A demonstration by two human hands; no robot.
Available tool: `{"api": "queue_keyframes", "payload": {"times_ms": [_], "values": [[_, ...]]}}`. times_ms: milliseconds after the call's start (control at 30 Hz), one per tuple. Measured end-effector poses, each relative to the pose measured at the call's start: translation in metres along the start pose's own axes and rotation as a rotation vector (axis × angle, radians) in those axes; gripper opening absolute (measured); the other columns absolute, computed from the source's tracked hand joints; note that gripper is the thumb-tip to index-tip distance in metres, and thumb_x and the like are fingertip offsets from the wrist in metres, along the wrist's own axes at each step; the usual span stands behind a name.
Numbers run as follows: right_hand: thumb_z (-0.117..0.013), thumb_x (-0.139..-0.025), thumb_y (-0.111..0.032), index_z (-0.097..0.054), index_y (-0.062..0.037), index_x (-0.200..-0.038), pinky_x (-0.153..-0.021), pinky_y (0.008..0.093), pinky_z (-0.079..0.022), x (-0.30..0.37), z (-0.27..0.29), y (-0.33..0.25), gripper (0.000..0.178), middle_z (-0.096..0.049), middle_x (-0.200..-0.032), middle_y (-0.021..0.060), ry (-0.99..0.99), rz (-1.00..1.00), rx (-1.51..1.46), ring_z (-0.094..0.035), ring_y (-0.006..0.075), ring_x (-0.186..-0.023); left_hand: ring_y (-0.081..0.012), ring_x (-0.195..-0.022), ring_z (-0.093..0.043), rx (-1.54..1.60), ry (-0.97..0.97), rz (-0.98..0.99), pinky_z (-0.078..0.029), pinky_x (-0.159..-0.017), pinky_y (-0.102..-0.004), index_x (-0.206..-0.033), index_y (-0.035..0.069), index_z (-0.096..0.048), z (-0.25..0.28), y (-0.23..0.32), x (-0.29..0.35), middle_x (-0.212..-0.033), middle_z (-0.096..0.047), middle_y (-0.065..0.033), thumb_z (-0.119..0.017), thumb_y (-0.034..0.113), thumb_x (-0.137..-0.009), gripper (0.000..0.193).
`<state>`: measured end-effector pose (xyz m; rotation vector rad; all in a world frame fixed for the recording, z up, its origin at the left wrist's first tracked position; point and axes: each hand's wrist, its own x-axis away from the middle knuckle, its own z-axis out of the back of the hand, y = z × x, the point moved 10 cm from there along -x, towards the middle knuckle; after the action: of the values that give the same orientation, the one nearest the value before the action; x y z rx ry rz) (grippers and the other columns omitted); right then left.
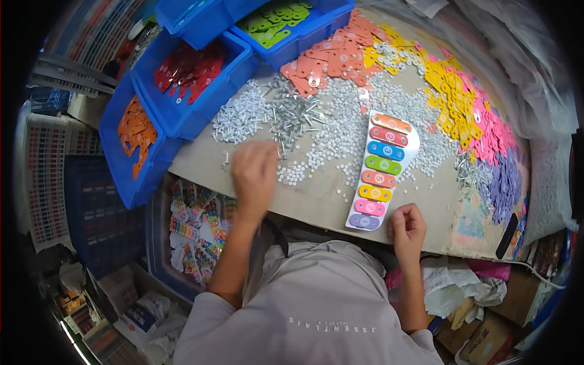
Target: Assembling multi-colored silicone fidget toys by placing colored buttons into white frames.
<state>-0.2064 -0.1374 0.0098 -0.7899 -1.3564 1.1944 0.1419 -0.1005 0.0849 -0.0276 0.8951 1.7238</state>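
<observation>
A white board shaped like a toy xylophone (375,170) lies on the table, bearing a column of coloured bars from orange at the top to purple at the bottom. Just right of its lower end is my right hand (408,230), fingers curled closed; what they hold, if anything, is hidden. My left hand (254,176) hovers by the near side of the fastener heaps, smeared by motion, so its grip cannot be read. Beyond it lie silver metal rivets (293,112) and whitish rivets (240,114). Small white washers (340,115) spread across the middle.
Blue bins hold orange pieces (137,131), red pieces (191,73) and green pieces (277,24). Coral pieces (334,58), yellow pieces (453,100), pink pieces (490,131) and purple pieces (506,185) pile along the far and right sides. Below the table's left edge, a tub (159,243) contains many colourful boards.
</observation>
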Motion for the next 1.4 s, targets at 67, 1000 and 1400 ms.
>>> {"api": "queue_keyframes", "payload": {"times_ms": [67,1000,1400], "values": [[-0.060,-0.102,-0.013,-0.055,-0.0051,-0.088,-0.050,0.0201,-0.033,0.000,0.000,-0.002,0.016,-0.051,-0.066,-0.0051,0.016,0.043,0.111,-0.045,0.0022,-0.056,-0.0311,-0.094,-0.059,-0.164,-0.023,-0.046,-0.045,-0.086,-0.0441,-0.098,0.002,-0.071,0.004,-0.016,-0.020,-0.097,-0.065,-0.0093,-0.070,0.004,-0.085,0.013],[-0.062,-0.094,-0.009,-0.061,0.0005,-0.101,-0.071,0.0357,-0.051,-0.027,0.263,-0.033,0.011,-0.061,-0.092,0.0136,1.059,0.356,0.809,-0.061,0.0256,-0.077,-0.0309,-0.099,-0.058,-0.494,-0.079,-0.108,-0.043,-0.091,-0.0412,-0.106,0.005,-0.068,-0.014,-0.032,-0.038,-0.102,-0.064,-0.0090,-0.066,0.006,-0.091,0.015],[-0.060,-0.098,-0.017,-0.066,-0.0019,-0.105,-0.079,0.0401,-0.050,0.001,0.298,-0.009,0.018,-0.067,-0.100,0.0150,1.098,0.191,0.992,-0.063,0.0295,-0.088,-0.0240,-0.094,-0.060,0.052,-0.026,0.071,-0.047,-0.085,-0.0367,-0.111,0.000,-0.069,-0.002,-0.009,-0.031,-0.105,-0.069,-0.0119,-0.060,0.003,-0.098,0.016]]}}
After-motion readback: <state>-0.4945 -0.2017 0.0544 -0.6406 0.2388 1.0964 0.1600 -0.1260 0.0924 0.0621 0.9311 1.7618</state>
